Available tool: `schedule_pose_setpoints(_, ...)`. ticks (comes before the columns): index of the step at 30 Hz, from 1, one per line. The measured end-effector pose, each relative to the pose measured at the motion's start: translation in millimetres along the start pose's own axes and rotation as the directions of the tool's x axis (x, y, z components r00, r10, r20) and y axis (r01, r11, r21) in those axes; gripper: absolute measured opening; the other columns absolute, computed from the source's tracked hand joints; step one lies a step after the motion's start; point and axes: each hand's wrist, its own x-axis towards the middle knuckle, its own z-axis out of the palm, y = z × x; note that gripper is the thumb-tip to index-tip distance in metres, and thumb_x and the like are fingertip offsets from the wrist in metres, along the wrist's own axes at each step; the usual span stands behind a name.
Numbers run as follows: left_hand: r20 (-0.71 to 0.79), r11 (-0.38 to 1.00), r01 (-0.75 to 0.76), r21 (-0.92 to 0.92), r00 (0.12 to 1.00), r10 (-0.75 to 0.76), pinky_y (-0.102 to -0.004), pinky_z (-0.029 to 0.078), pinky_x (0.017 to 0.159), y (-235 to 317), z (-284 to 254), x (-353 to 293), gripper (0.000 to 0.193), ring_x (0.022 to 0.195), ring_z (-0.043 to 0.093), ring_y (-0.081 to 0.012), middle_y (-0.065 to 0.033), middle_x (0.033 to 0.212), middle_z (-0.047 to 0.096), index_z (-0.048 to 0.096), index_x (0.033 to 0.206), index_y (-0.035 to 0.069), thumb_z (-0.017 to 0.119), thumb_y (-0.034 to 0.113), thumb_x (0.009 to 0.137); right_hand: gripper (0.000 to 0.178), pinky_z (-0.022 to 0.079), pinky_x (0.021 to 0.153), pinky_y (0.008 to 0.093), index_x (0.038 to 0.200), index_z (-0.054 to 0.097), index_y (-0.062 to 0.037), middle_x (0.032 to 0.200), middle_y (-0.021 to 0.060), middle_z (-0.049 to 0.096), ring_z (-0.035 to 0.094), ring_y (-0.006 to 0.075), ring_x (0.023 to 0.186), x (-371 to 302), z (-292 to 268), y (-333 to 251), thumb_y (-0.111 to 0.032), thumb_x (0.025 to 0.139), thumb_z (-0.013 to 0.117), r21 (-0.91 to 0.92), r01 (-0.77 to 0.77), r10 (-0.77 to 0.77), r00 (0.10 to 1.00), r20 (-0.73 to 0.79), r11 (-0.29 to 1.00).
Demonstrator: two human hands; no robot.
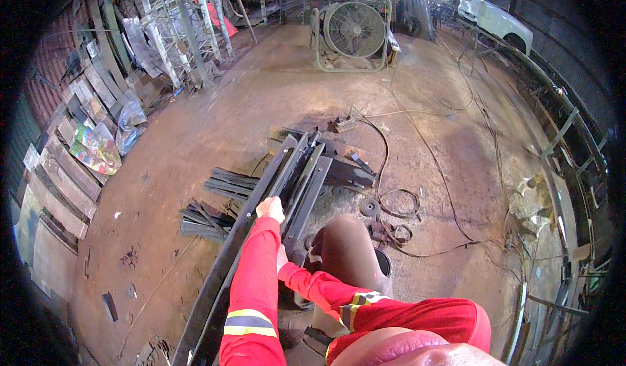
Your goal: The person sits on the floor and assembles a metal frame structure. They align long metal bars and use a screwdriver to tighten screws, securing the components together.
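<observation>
Long dark steel bars (pixel 305 213) lie side by side in a raised stack, running from the lower left up toward the middle. My left hand (pixel 271 208) is closed like a fist against the left-hand long bar (pixel 225 265); what sits inside its fingers is hidden. Just below it, my right hand (pixel 282 259) is close beside the bars, mostly covered by my left sleeve, its fingers out of sight. Small round bolt heads or holes show along the bars. Bundles of thin flat metal strips (pixel 229 182) lie left of the stack.
A black cable (pixel 386 154) snakes over the rusty floor at right, near a round disc (pixel 369 207). A large fan (pixel 354 30) stands at the back. Metal sheets (pixel 68 183) lean along the left wall. A white vehicle body (pixel 495 19) is far right. My knee (pixel 345 252) is beside the bars.
</observation>
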Motion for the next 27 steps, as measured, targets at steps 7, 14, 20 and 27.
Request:
schedule_pose_setpoints(7, 0.096, 0.991, 0.037, 0.125, 0.994, -0.049, -0.0389, 0.054, 0.077, -29.6, 37.1, 21.5, 0.016, 0.095, 0.066, -0.0289, -0.0161, 0.101, 0.067, 0.071, 0.090, 0.010, 0.063, 0.009, 0.076, 0.050, 0.037, 0.098, 0.0455, 0.118, 0.054, -0.0065, 0.120, 0.0177, 0.054, 0.043, 0.0362, 0.119, 2.1, 1.6, -26.5, -0.040, 0.081, 0.058, 0.220, -0.070, 0.070, 0.998, 0.005, 0.973)
schedule_pose_setpoints(14, 0.113, 0.980, -0.012, 0.201, 0.993, -0.011, -0.0367, 0.055, 0.072, 23.3, 33.4, 12.1, 0.019, 0.087, 0.068, -0.0243, -0.0093, 0.093, 0.070, 0.069, 0.094, 0.011, 0.052, 0.013, 0.086, 0.046, 0.037, 0.095, 0.0472, 0.112, 0.055, -0.0040, 0.115, 0.0175, 0.054, 0.044, 0.0374, 0.114, 1.7, -14.4, 2.0, -0.036, 0.079, 0.062, 0.105, -0.071, 0.075, 0.997, -0.025, 0.992)
schedule_pose_setpoints(20, -0.235, 0.973, -0.219, -0.066, 0.952, 0.199, -0.0469, 0.052, 0.075, 14.8, -25.0, 10.1, 0.023, 0.086, 0.065, -0.0350, -0.0192, 0.092, 0.066, 0.063, 0.098, 0.004, 0.057, 0.010, 0.077, 0.042, 0.037, 0.092, 0.0487, 0.107, 0.056, -0.0019, 0.111, 0.0174, 0.053, 0.044, 0.0385, 0.110, 8.2, -1.2, -11.4, -0.031, 0.078, 0.065, -0.002, 0.029, -0.029, 0.996, -0.087, 1.000)
schedule_pose_setpoints(27, -0.678, 0.741, -0.421, -0.523, 0.732, -0.063, -0.0278, 0.053, 0.066, 7.1, -208.9, -93.6, 0.028, 0.076, 0.065, -0.0175, -0.0127, 0.082, 0.066, 0.057, 0.098, -0.001, 0.069, 0.008, 0.074, 0.025, 0.040, 0.085, 0.0466, 0.072, 0.061, -0.0014, 0.097, 0.0109, 0.054, 0.046, 0.0334, 0.101, 6.8, -16.8, 7.9, -0.023, 0.074, 0.072, -0.210, 0.211, -0.212, 0.977, 0.020, 0.955)
